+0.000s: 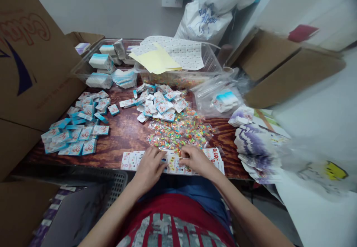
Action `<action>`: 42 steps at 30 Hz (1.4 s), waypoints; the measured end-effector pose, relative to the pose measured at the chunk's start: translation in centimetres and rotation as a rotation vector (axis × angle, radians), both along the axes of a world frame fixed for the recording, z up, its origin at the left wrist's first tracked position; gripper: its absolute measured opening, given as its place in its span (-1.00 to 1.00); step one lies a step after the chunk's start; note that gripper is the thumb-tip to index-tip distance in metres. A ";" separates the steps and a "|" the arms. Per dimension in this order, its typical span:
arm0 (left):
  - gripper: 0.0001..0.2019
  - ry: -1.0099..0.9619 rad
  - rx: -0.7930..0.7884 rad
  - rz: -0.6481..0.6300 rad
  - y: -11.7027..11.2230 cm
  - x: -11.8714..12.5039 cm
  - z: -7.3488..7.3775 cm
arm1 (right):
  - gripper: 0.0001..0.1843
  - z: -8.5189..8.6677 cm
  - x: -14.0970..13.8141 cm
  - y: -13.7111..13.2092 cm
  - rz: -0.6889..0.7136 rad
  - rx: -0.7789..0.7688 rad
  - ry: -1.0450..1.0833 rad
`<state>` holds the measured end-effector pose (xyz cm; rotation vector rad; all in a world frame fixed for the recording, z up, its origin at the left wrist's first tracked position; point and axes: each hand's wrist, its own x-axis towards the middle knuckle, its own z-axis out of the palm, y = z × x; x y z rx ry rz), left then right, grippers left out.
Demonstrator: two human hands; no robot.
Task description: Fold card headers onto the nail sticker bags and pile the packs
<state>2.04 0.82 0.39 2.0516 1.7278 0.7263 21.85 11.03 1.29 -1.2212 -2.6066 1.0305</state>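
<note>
My left hand (150, 165) and my right hand (195, 158) rest side by side at the near edge of a dark wooden table (125, 133). Both lie on a row of white printed cards (173, 162), fingers curled down onto them. What the fingertips pinch is too small to make out. Just beyond the hands lies a heap of tiny colourful packets (181, 130). Behind that sits a pile of small white and blue boxes (158, 103). More of these boxes, folded flat (78, 128), spread at the left.
Clear plastic tubs (212, 59) at the back hold box stacks, yellow paper and sticker sheets. Big cardboard boxes (28, 64) stand left and another (284, 68) right. A fanned stack of purple cards (256, 148) and plastic bags lie right. A grey basket (83, 202) sits near left.
</note>
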 end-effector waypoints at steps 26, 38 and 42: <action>-0.48 -0.119 0.316 0.198 1.8 1.9 6.3 | -0.75 6.5 0.2 2.0 -0.011 -0.631 0.668; -0.75 -0.731 -0.015 0.216 1.7 0.5 7.1 | -0.78 7.3 -2.6 0.3 -0.133 0.178 0.546; -0.57 -0.931 -0.208 0.105 1.5 -1.0 7.1 | -0.78 6.4 -1.9 0.9 0.000 -0.028 0.452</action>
